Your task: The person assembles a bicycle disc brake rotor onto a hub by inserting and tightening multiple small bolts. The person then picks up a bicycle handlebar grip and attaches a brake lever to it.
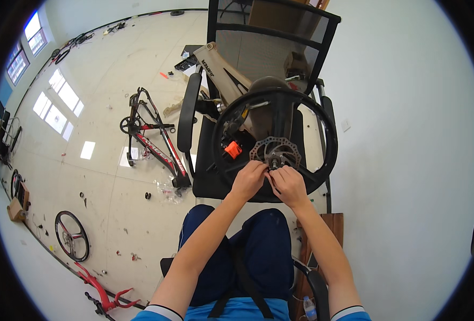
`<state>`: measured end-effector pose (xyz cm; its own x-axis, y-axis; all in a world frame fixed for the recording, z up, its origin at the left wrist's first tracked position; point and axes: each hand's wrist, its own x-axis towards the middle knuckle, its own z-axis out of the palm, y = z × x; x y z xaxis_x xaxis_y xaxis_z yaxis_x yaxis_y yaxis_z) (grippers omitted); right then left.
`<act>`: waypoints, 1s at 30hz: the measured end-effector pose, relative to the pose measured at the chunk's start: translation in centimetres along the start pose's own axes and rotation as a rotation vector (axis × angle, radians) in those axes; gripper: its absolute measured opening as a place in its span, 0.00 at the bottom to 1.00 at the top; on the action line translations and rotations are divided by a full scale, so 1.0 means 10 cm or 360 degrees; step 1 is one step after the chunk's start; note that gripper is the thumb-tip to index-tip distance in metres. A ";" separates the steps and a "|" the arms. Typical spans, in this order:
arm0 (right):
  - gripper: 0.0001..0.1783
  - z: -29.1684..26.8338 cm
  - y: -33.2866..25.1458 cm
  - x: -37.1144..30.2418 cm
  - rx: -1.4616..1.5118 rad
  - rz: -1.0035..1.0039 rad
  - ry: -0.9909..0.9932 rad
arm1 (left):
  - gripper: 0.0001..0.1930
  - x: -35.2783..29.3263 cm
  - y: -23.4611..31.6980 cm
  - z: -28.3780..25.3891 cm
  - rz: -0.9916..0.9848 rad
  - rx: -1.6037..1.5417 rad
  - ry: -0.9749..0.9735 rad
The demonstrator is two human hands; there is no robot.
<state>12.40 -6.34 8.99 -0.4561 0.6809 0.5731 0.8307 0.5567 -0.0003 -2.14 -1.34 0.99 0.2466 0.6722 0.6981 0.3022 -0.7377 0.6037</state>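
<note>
In the head view, the silver perforated disc rotor (274,142) on the black spoked wheel (331,139) lies at twelve o'clock from your hands. Its dark hub axle (274,162) points roughly toward you. Your left hand (250,179) and right hand (289,184), about equally near, are pinched nearly closed at the axle; what they grip is hidden.

Blk chair seat (207,187) carries wheel (275,159) & orange pc (233,150).
</note>
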 end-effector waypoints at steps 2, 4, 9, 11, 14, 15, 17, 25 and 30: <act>0.08 0.02 -0.02 0.00 0.0001 -0.0009 0.0000 | 0.14 -0.04 0.04 0.02 -0.0051 -0.0003 0.0077; 0.08 0.08 -0.04 -0.03 -0.0007 0.0045 0.0041 | 0.13 -0.07 0.09 0.08 -0.0099 -0.0004 0.0167; 0.08 0.13 -0.11 -0.02 0.0074 0.0245 0.0135 | 0.13 -0.08 0.11 0.18 -0.0209 -0.0107 0.0298; 0.09 0.14 -0.11 0.00 0.0100 0.0296 0.0170 | 0.14 -0.06 0.12 0.19 -0.0214 -0.0138 0.0271; 0.08 0.04 -0.15 0.07 0.0089 0.0313 0.0094 | 0.14 -0.05 0.11 0.15 -0.0210 -0.0164 0.0219; 0.08 -0.02 -0.18 0.11 0.0131 0.0294 0.0116 | 0.14 -0.05 0.11 0.15 -0.0216 -0.0157 0.0224; 0.10 -0.11 -0.24 0.19 0.0216 0.0257 0.0159 | 0.14 -0.05 0.10 0.13 -0.0227 -0.0159 0.0227; 0.13 -0.14 -0.15 0.03 0.0264 0.0049 -0.0036 | 0.12 -0.05 0.14 0.14 -0.0374 -0.0193 0.0281; 0.13 -0.09 -0.19 -0.04 0.0248 0.0103 0.0026 | 0.11 -0.06 0.12 0.19 -0.0314 -0.0176 0.0283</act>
<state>11.32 -8.06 9.52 -0.3970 0.7107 0.5808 0.7981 0.5798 -0.1640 -0.20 -2.56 0.59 0.0251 0.7891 0.6138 0.2235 -0.6029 0.7659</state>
